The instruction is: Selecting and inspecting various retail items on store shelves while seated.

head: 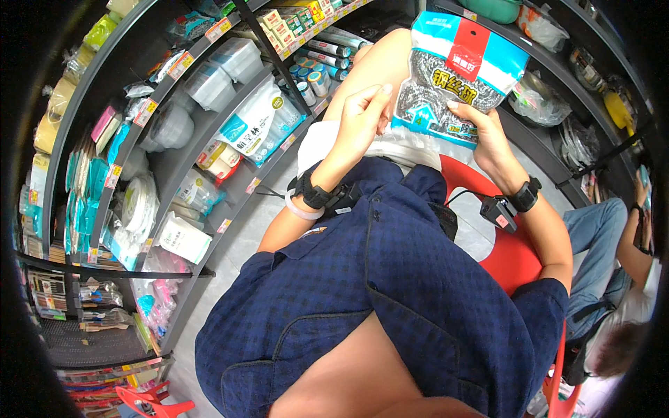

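Observation:
My right hand point(488, 128) grips the lower right part of a plastic pack of steel wool scouring balls point(449, 86), thumb on its front. The pack has a blue, white and red header with a hang hole and bears writing. It is held tilted above my lap. My left hand point(363, 115) is just left of the pack, thumb and forefinger together and the other fingers curled, with nothing visible in it. Under the pack's lower edge, clear crinkled plastic point(413, 140) lies over my lap; how much of it belongs to the pack cannot be told.
Shelves on the left carry a bag of plastic cups point(261, 125), clear food boxes point(225, 65) and wrapped plates point(138, 206). More shelves with bagged goods point(541, 99) curve along the right. I sit on a red plastic chair point(515, 261). Another person point(601, 245) sits at the right.

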`<state>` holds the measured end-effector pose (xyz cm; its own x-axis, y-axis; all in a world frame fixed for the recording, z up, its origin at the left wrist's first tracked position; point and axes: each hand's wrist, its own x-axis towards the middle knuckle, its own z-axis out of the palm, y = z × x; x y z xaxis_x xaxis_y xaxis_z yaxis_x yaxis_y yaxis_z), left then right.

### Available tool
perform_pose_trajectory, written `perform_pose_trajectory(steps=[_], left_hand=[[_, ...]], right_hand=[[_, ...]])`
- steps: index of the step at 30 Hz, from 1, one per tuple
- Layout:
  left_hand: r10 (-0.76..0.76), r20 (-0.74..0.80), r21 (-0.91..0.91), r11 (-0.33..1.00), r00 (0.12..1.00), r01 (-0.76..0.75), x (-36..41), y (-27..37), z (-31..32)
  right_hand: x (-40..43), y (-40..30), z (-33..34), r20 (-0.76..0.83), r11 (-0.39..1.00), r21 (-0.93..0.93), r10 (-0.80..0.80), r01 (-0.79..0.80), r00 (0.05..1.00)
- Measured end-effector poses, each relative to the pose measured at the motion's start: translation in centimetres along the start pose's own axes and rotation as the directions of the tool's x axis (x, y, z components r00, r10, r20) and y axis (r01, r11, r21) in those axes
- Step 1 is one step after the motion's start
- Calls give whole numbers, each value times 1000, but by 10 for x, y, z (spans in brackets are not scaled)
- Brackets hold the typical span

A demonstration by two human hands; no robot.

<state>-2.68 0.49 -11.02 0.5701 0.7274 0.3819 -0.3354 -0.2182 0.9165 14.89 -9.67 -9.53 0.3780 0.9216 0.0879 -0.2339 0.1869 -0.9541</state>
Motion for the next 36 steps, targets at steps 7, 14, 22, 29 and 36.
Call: perform_pose_trajectory(steps=[7,14,22,29,36], left_hand=[[-40,-16,-5,999,999,40,-1,3,1],[52,-94,-2,999,994,-53,5,-2,0],[148,223,224,954,964,-199,4,3,7],[-21,503,437,868,864,-233,-7,14,16],[24,373,451,869,927,-204,-1,-1,12]], right_hand=[[5,0,-5,-1,996,94,-10,10,1000],[10,5,-7,-21,992,124,18,-15,1000],[11,2,-12,-93,999,36,17,-14,996],[7,-4,-10,-57,999,33,5,-3,998],[9,-9,-11,101,981,188,29,-48,994]])
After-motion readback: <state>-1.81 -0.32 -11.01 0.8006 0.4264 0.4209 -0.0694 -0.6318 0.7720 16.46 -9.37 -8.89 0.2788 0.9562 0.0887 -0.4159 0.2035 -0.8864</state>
